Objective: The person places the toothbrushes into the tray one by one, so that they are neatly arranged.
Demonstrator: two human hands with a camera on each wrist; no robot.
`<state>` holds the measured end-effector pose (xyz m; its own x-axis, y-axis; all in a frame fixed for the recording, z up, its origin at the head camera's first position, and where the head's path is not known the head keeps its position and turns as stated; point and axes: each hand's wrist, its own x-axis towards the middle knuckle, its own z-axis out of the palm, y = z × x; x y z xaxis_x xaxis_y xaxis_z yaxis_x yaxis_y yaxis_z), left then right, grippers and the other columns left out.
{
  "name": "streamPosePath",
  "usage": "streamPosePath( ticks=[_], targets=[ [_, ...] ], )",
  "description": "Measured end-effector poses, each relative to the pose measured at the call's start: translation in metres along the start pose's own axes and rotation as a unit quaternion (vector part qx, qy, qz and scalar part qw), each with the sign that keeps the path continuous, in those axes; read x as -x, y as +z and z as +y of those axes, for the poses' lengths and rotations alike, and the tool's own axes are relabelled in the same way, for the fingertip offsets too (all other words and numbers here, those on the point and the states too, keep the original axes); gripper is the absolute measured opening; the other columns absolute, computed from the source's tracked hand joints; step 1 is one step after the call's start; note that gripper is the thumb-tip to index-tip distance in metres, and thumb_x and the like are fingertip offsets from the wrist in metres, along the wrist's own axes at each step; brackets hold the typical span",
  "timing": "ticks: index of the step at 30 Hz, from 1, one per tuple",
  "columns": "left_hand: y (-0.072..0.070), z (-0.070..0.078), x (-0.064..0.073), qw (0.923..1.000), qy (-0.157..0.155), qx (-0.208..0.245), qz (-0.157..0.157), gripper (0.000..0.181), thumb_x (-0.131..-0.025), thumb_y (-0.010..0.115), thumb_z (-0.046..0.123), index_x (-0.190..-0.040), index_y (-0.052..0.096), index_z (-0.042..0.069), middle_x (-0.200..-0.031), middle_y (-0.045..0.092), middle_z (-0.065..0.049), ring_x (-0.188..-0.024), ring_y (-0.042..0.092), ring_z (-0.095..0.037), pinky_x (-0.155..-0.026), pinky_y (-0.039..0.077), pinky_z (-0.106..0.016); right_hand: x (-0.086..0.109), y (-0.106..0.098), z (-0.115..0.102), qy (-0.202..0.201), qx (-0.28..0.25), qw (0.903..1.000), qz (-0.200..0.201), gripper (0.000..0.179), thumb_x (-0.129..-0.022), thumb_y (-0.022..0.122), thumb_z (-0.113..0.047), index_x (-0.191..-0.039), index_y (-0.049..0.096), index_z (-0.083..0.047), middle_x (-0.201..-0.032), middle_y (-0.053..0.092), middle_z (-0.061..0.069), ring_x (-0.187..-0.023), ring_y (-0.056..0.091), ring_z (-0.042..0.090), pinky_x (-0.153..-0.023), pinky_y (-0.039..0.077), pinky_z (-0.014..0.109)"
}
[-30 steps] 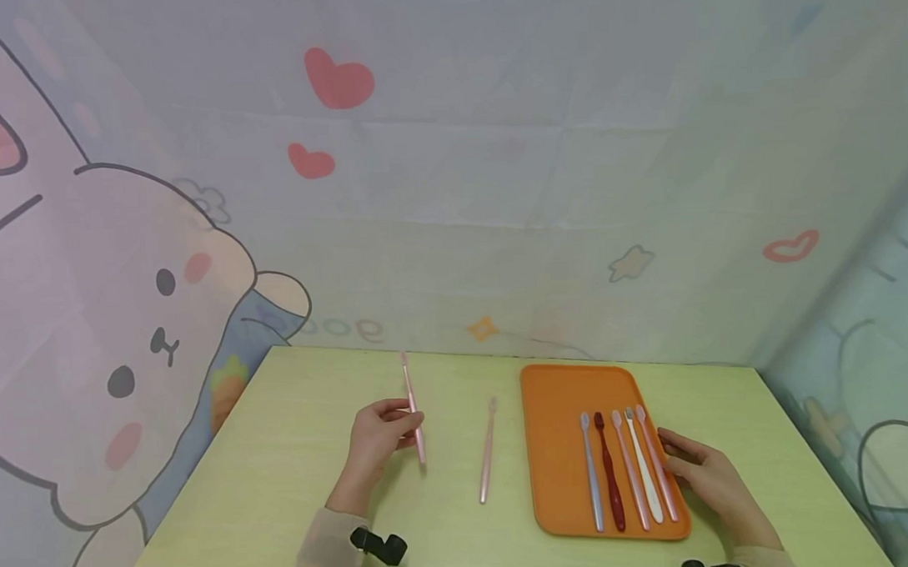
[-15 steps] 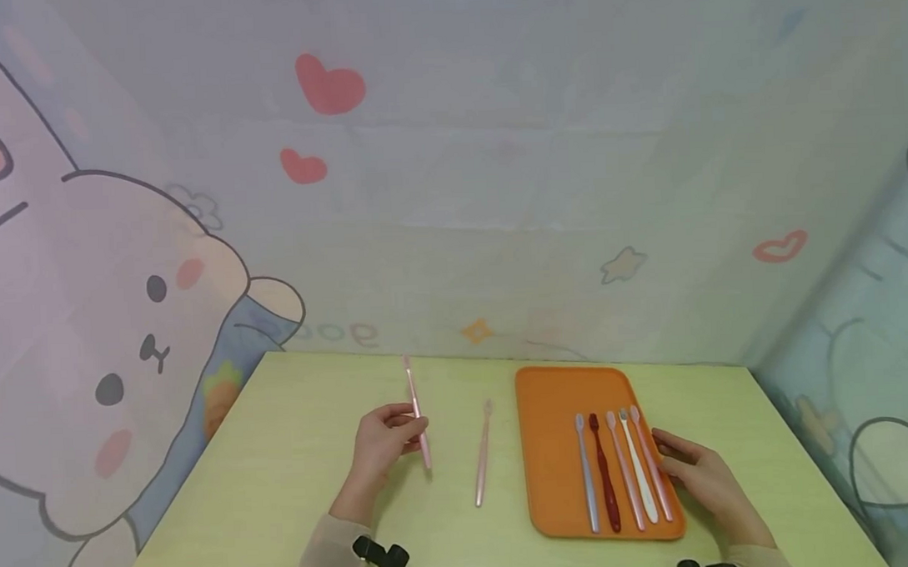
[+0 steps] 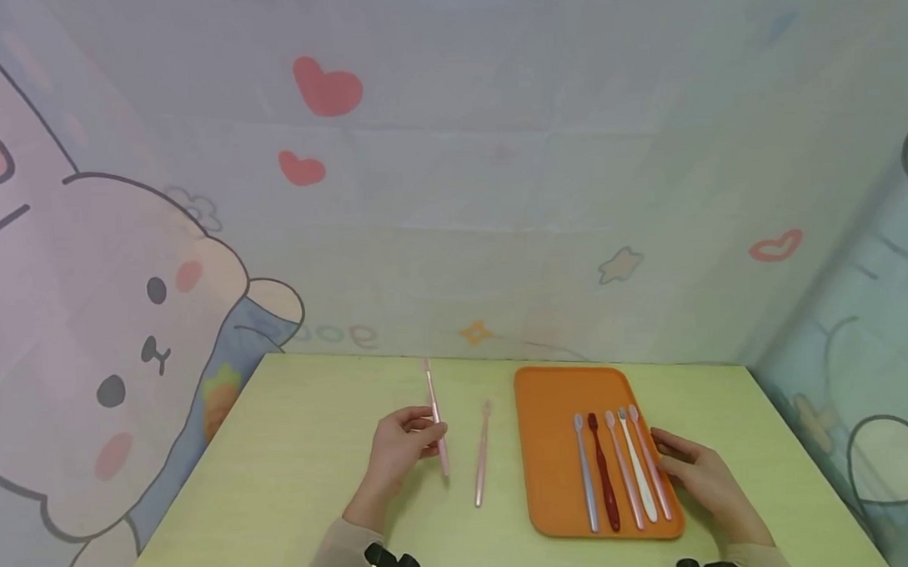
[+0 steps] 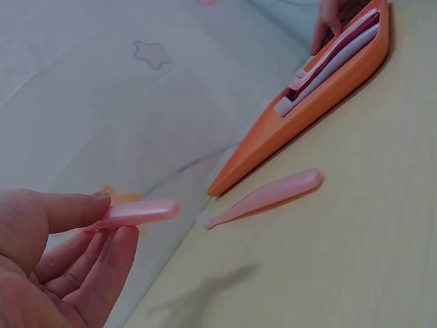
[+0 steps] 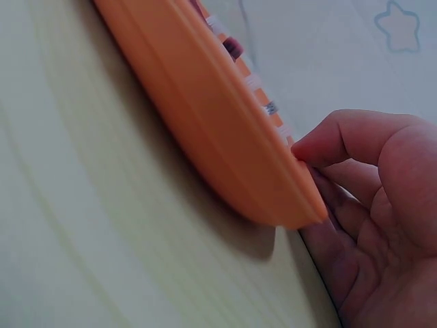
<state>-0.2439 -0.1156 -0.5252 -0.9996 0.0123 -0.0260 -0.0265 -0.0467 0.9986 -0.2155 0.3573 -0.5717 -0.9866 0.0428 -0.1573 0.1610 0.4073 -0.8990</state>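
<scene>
My left hand [image 3: 402, 450] pinches a pink toothbrush [image 3: 433, 393] between thumb and fingers, bristle end pointing to the back, raised above the table. In the left wrist view its pink handle [image 4: 150, 211] sticks out past the fingertips. Just right of it, a second pink toothbrush [image 3: 482, 462] lies on the table. My right hand [image 3: 699, 478] holds the right rim of an orange tray [image 3: 552, 455], thumb at the top edge and fingers along the outside. Several toothbrushes lie side by side in the tray, among them a dark red one [image 3: 605, 478] and a white one [image 3: 639, 471].
The pale yellow-green table [image 3: 281, 481] carries the tray at its right. A cloth backdrop [image 3: 458, 191] with a rabbit and hearts hangs behind the table's back edge. Small black devices [image 3: 392, 563] are strapped at the wrists.
My left hand has moved slightly right with the pink toothbrush, closer to the one lying on the table. The right hand stays at the tray's rim. The head view has shifted slightly.
</scene>
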Motion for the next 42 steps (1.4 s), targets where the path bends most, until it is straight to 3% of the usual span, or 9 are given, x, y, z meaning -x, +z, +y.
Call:
streamPosePath(
  ticks=[3, 10, 18, 23, 35, 42],
  targets=[
    [0.013, -0.003, 0.005, 0.9995, 0.000, -0.010, -0.030, 0.041, -0.094, 0.080, 0.002, -0.129, 0.064, -0.013, -0.096, 0.070, -0.015, -0.076, 0.073, -0.019, -0.072, 0.066, -0.034, -0.001, 0.000, 0.000, 0.000, 0.003, 1.0000, 0.001, 0.063, -0.106, 0.067, -0.017, -0.160, 0.042, 0.005, -0.157, 0.049, 0.030, -0.127, 0.061, 0.019, -0.087, 0.059, 0.023],
    [0.052, -0.010, 0.020, 0.9951, 0.007, -0.026, -0.095, 0.041, -0.092, 0.081, 0.002, -0.128, 0.066, -0.013, -0.098, 0.071, -0.016, -0.075, 0.073, -0.018, -0.072, 0.066, -0.037, 0.001, -0.001, 0.002, -0.004, -0.006, 1.0000, -0.001, 0.064, -0.105, 0.068, -0.016, -0.160, 0.042, 0.004, -0.157, 0.049, 0.030, -0.110, 0.060, -0.003, -0.087, 0.060, 0.024],
    [0.089, -0.009, 0.027, 0.9916, 0.007, -0.018, -0.127, 0.037, -0.090, 0.081, -0.002, -0.124, 0.069, -0.010, -0.093, 0.071, -0.013, -0.071, 0.075, -0.021, -0.070, 0.067, -0.043, 0.002, -0.002, 0.001, -0.002, -0.010, 0.9999, -0.005, 0.064, -0.106, 0.067, -0.016, -0.161, 0.041, 0.004, -0.157, 0.048, 0.031, -0.107, 0.059, -0.006, -0.087, 0.060, 0.024],
    [0.107, -0.012, 0.029, 0.9914, 0.005, -0.035, -0.126, 0.034, -0.088, 0.081, -0.004, -0.121, 0.071, -0.009, -0.092, 0.073, -0.012, -0.070, 0.075, -0.024, -0.067, 0.067, -0.043, 0.003, -0.001, -0.001, 0.000, -0.005, 1.0000, -0.005, 0.064, -0.105, 0.067, -0.015, -0.161, 0.041, 0.004, -0.157, 0.048, 0.031, -0.107, 0.059, -0.006, -0.086, 0.059, 0.023],
    [0.148, -0.021, 0.031, 0.9884, -0.015, -0.112, -0.101, 0.025, -0.086, 0.087, 0.000, -0.109, 0.077, -0.001, -0.083, 0.072, -0.001, -0.061, 0.070, -0.014, -0.056, 0.063, -0.030, 0.004, -0.001, -0.002, -0.003, -0.011, 0.9999, -0.007, 0.064, -0.105, 0.066, -0.015, -0.160, 0.041, 0.005, -0.157, 0.048, 0.032, -0.104, 0.059, -0.008, -0.086, 0.060, 0.024],
    [0.164, -0.022, 0.034, 0.9862, -0.013, -0.130, -0.102, 0.025, -0.086, 0.087, 0.000, -0.109, 0.077, -0.002, -0.081, 0.073, 0.000, -0.060, 0.072, -0.017, -0.056, 0.063, -0.032, 0.003, -0.001, -0.001, 0.001, 0.002, 1.0000, -0.003, 0.063, -0.105, 0.067, -0.016, -0.160, 0.042, 0.004, -0.156, 0.049, 0.031, -0.108, 0.059, -0.004, -0.086, 0.059, 0.022]
  ],
)
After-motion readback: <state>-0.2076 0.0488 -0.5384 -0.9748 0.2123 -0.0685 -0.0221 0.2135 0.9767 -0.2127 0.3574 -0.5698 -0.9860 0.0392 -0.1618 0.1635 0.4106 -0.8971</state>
